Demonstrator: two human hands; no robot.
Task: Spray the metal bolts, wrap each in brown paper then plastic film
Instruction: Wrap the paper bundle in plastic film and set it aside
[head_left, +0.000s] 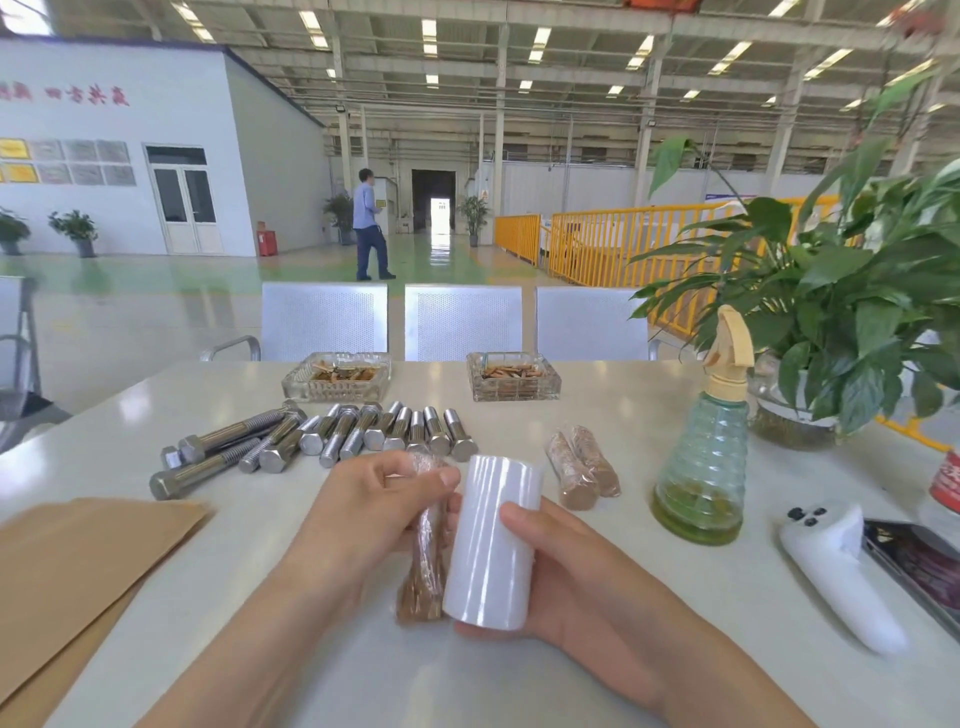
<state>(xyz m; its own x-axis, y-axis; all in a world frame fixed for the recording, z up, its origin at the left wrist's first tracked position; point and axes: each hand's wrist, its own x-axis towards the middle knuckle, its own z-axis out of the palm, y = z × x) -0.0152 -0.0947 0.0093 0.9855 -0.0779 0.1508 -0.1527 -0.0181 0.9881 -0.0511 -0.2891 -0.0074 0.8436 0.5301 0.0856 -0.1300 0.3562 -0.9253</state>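
The wrapped bolt (423, 561) is pinched in the left hand (358, 514), touching the film roll (493, 540) gripped by the right hand (550, 577). Beyond the roll, bare bolts (332, 439) lie on the white table (623, 649); behind, a factory hall.

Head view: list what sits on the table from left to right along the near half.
Brown paper sheets → left hand holding a wrapped bolt → plastic film roll in the right hand → two wrapped bolts → spray bottle → white controller.
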